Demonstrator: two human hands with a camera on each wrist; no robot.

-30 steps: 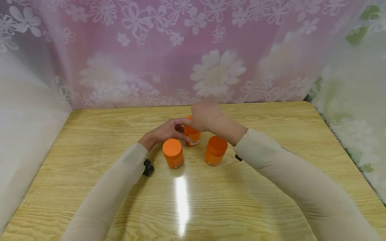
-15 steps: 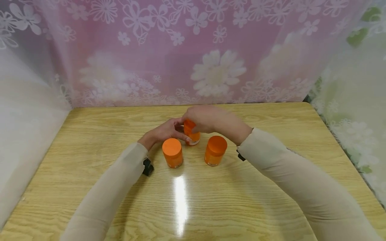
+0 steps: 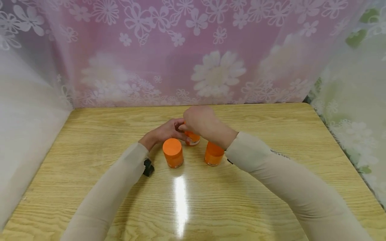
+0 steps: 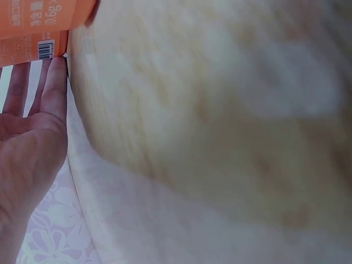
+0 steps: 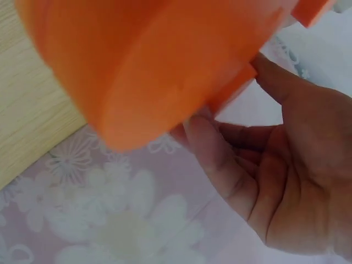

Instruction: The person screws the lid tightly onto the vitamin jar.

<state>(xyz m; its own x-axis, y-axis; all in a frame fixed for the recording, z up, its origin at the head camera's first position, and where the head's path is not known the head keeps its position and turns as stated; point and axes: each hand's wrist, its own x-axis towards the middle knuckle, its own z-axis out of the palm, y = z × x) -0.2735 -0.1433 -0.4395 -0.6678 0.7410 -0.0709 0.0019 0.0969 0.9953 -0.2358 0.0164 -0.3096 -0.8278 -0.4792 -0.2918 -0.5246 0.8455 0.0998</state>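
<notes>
Three orange jars with orange lids stand upright in the head view. My left hand (image 3: pixel 164 131) grips the lower side of the rear jar (image 3: pixel 193 138), thumb on the near side. In the left wrist view its fingers (image 4: pixel 54 88) lie against this jar beside a barcode. My right hand (image 3: pixel 199 122) bends over its top and hides most of the lid. The right wrist view shows thumb and fingers pinching the lid (image 5: pixel 234 92). The front left jar (image 3: pixel 173 152) stands near my left hand; the front right jar (image 3: pixel 214 155) is partly hidden under my right wrist.
The jars stand on a wood-grain table (image 3: pixel 256 201). A pink floral curtain (image 3: pixel 169 67) hangs along its back edge, with pale cloth (image 3: pixel 30 117) at the left and leafy cloth (image 3: pixel 346 117) at the right. A small black device (image 3: pixel 148 167) sits under my left wrist.
My right hand has come down to the rear jar's lid and turned, its wrist swinging left over the front right jar. The left hand and the jars have stayed in place.
</notes>
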